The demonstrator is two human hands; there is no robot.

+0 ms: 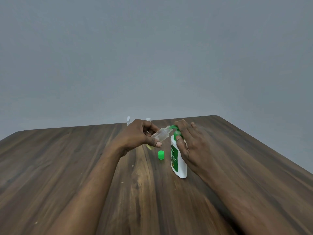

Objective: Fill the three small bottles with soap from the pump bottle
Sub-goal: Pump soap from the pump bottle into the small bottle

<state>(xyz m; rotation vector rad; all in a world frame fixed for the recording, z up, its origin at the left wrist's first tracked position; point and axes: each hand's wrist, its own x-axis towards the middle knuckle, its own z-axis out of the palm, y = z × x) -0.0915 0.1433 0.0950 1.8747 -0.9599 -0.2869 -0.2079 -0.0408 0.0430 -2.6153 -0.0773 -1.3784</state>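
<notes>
My left hand [138, 136] grips a small clear bottle [161, 134], tilted with its open neck up against the green nozzle of the pump bottle [177, 160]. That pump bottle is white with a green label and stands upright on the wooden table [67, 167]. My right hand [189, 141] lies over the green pump head, fingers on top and thumb against the pump collar. Yellowish soap shows at the small bottle's lower end, below my left thumb. Two more small bottles, one [128, 120] and another [148, 119], stand behind my left hand, mostly hidden.
A loose green cap [160, 154] lies on the table between my left hand and the pump bottle. A few pale specks dot the wood at the left. The table's far edge runs just behind the hands, with a plain grey wall beyond.
</notes>
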